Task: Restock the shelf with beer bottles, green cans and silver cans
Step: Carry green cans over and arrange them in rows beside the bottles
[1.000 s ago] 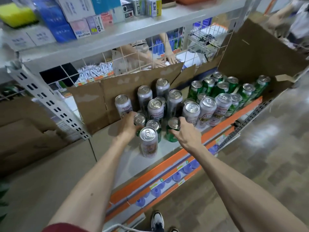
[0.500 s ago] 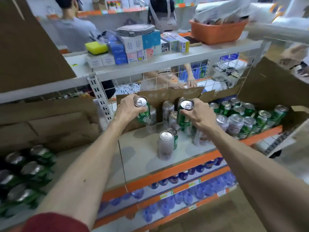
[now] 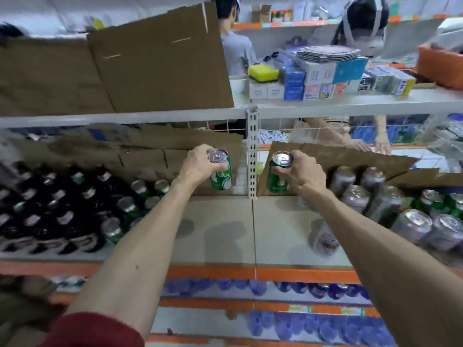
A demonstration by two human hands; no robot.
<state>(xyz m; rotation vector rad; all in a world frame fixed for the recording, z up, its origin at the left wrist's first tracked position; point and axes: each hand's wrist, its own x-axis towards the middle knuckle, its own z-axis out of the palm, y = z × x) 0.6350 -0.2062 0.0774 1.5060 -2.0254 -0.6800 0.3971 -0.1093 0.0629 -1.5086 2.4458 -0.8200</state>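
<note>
My left hand (image 3: 199, 162) grips a green can (image 3: 221, 175) by its top, held in the air above the shelf board (image 3: 225, 236). My right hand (image 3: 304, 172) grips a second green can (image 3: 276, 177) the same way, a little to the right of the white upright. Dark beer bottles (image 3: 52, 209) fill the shelf's left end, with green cans (image 3: 140, 196) standing beside them. Silver cans (image 3: 363, 194) stand at the right, and one lone silver can (image 3: 325, 240) sits under my right forearm.
A white slotted upright (image 3: 252, 156) divides the shelf at the back. Cardboard sheets (image 3: 160, 58) lean on the top shelf and behind the cans. Small boxes (image 3: 323, 78) and a yellow sponge lie on the upper shelf. Blue bottles (image 3: 288, 326) fill lower shelves. Two people stand behind.
Both hands have lifted a green can each off the right-hand cluster and carried them leftward toward the shelf's middle. My view has swung left, bringing the beer bottles into sight.
</note>
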